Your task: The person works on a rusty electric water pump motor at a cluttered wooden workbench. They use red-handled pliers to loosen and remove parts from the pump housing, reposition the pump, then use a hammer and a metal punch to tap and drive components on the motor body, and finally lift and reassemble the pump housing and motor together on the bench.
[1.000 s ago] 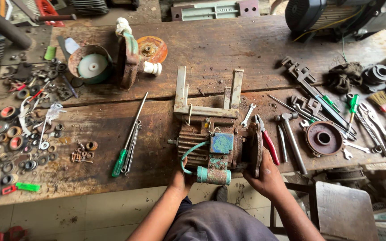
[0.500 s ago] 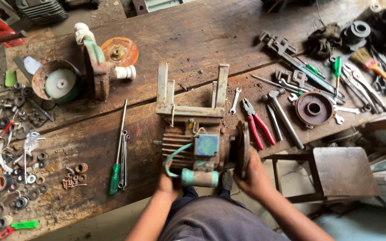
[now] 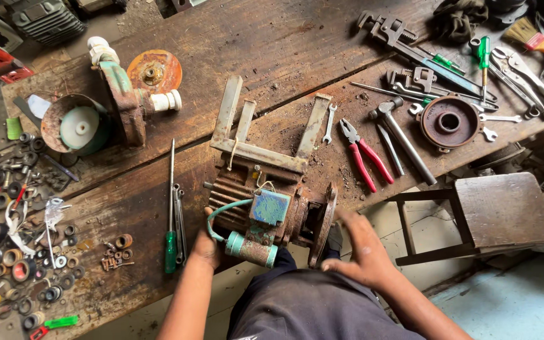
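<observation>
Rusty electric motor (image 3: 266,211) with a blue-green terminal box and a pale green cylinder along its near side sits at the near edge of the wooden workbench (image 3: 272,44), roughly midway along it and partly overhanging toward the person. The left hand (image 3: 207,242) presses against the motor's near left end, fingers curled around the casing below a green cable; how firmly it grips cannot be told. The right hand (image 3: 359,249) hangs just off the bench edge beside the motor's round end plate (image 3: 324,223), fingers spread and slightly blurred, holding nothing. A wooden stool (image 3: 486,214) stands on the floor to the right of that hand. Left of the motor, a green-handled screwdriver (image 3: 171,208) lies pointing away from the person, with small rings and washers (image 3: 20,264) scattered near the left corner. Just behind the motor rests a metal bracket frame (image 3: 262,135), and to its right lie a small spanner (image 3: 329,123), red-handled pliers (image 3: 363,154) and a hammer (image 3: 403,138). Farther right sits a round rusty cover (image 3: 449,121). Toward the far left stand a green pump body (image 3: 124,101), a rusty bowl-shaped housing (image 3: 73,124) and an orange disc (image 3: 153,71); a pipe wrench (image 3: 404,41) lies toward the far right.
</observation>
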Tool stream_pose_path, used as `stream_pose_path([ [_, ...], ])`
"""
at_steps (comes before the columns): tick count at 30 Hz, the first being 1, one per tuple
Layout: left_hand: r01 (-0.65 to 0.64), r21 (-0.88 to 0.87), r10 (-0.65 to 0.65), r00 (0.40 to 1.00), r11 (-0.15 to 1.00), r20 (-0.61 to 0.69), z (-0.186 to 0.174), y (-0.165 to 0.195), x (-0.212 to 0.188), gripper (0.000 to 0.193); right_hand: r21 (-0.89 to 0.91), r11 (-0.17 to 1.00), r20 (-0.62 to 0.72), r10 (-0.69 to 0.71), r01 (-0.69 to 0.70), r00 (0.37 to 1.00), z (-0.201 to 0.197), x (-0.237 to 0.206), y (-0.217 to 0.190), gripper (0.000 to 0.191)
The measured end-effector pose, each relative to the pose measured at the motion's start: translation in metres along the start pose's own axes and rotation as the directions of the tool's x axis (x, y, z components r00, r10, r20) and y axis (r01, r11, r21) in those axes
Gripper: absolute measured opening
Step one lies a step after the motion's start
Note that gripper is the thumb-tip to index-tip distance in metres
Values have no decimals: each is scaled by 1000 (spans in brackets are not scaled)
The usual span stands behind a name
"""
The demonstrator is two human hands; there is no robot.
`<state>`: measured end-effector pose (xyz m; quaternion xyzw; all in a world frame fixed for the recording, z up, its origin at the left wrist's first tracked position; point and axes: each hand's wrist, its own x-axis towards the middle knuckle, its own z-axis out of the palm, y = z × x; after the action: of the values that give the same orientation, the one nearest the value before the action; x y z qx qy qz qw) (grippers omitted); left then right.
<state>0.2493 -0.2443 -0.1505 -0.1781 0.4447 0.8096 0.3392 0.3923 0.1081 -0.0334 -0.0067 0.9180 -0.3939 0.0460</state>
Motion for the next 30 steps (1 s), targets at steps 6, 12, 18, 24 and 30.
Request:
stream_pose_path([
  [6, -4, 6, 4, 1000, 1000, -20, 13, -5, -1, 88, 94, 992, -128, -71, 83, 989, 35, 2, -10, 149],
  [12, -15, 79, 18, 999, 997, -42, 21, -4, -3, 94, 72, 995, -219, -48, 65, 974, 39, 2, -36, 124],
  [18, 116, -11, -116, 990, 993, -78, 8, -19, -17, 95, 128, 981, -226, -117, 148, 967, 24, 1, -30, 113],
  [24, -13, -141, 1, 996, 990, -89, 7, -65, -54, 81, 101, 977, -53, -185, 190, 981, 9, 2, -7, 119],
  [30, -104, -187, 65, 976, 977, -207, 28, -81, -75, 75, 136, 972, 87, -206, 193, 975, -2, 9, 3, 123],
])
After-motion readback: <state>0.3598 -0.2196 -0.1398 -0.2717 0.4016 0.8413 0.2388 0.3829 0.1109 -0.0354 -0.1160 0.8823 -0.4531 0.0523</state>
